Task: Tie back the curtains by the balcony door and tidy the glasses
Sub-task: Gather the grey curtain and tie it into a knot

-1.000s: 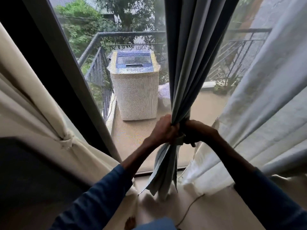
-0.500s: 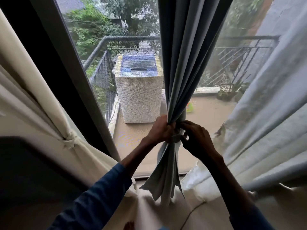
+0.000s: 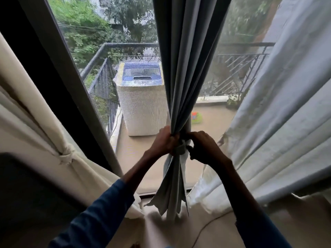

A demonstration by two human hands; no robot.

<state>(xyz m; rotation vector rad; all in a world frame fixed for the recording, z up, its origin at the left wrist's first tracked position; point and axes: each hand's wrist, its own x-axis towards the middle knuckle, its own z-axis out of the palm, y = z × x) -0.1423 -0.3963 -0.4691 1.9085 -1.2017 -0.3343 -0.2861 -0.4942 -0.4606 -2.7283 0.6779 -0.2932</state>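
A grey-blue curtain (image 3: 186, 51) hangs in the middle of the balcony door, gathered into a tight bundle at hand height. A light fabric tie (image 3: 181, 148) wraps the bundle. My left hand (image 3: 163, 142) grips the gathered curtain from the left. My right hand (image 3: 205, 147) pinches the tie at the knot on the right. Below the tie the curtain tail (image 3: 172, 190) fans out toward the floor. A cream curtain (image 3: 35, 111) at the left is tied back with a knot (image 3: 67, 155). No glasses are in view.
A pale sheer curtain (image 3: 279, 111) hangs loose at the right. Behind the glass stands a covered washing machine (image 3: 143, 102) on the balcony, with a metal railing (image 3: 232, 68). A dark shape (image 3: 26, 203) fills the lower left. A thin cord (image 3: 206, 228) lies on the floor.
My right hand has drawn back from gripping around the bundle to pinching the tie at its right side. The left hand keeps its grip. The view has tilted slightly downward.
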